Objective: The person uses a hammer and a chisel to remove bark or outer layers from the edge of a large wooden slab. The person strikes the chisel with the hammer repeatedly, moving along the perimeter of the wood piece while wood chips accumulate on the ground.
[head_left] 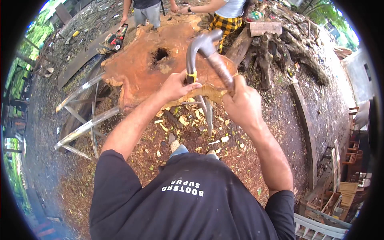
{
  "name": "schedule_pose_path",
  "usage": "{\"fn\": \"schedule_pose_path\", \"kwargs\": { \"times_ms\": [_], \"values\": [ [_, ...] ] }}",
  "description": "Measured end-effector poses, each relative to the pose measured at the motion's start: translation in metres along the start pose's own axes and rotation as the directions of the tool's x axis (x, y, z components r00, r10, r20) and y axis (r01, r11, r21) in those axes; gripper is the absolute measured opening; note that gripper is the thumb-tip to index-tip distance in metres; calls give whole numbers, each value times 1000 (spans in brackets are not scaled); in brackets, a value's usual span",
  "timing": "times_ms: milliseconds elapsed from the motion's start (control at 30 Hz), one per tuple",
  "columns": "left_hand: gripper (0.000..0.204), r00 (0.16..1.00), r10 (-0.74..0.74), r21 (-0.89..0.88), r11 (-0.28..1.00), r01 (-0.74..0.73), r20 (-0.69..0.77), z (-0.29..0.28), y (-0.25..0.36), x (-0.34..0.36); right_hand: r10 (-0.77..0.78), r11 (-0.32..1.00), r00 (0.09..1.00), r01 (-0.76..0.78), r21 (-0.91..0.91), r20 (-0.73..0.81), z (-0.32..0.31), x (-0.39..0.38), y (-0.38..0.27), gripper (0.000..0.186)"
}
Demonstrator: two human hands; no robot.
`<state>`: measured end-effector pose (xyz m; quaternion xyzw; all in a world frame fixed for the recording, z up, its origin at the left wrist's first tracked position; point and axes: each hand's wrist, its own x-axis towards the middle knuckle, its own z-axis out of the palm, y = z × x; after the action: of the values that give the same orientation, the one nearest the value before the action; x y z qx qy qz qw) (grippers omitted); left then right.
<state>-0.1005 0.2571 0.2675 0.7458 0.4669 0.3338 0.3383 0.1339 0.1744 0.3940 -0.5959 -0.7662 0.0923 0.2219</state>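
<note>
Closed fingers of my left hand (176, 86) grip a tool with a yellow band (192, 76), probably a chisel, at the near edge of a big reddish wood slab (140, 80). My right hand (242, 100) is wrapped round the brown handle of a hammer (206, 46), whose dark head is raised over the slab and overlaps the banded tool in view. The slab has an irregular rim and a dark hole (160, 56), and rests on wooden supports (88, 120). Pale chips lie on the ground below its near edge.
Two other people (146, 10) (224, 20) stand at the slab's far side. A red and black power tool (116, 40) is at the back left. Logs (276, 56) and a long plank (302, 128) lie on the right; stacked wooden furniture (348, 188) stands at lower right.
</note>
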Motion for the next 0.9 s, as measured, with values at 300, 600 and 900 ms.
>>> {"fn": "schedule_pose_path", "kwargs": {
  "times_ms": [300, 600, 900],
  "values": [
    [42, 998, 45, 102, 993, -50, 51, 4, 8, 6, -15, 991, 989, 34, -132, 147, 38, 0, 24, 23],
    [47, 998, 64, -106, 992, -64, 1, 7, -20, 2, -105, 984, 970, 133, 115, -220, 8, -7, -12, 23],
    [52, 1000, 4, 55, 998, -5, 5, 1, -1, -6, -3, 996, 991, 14, 89, -132, -19, 0, -17, 25]
  ]
}}
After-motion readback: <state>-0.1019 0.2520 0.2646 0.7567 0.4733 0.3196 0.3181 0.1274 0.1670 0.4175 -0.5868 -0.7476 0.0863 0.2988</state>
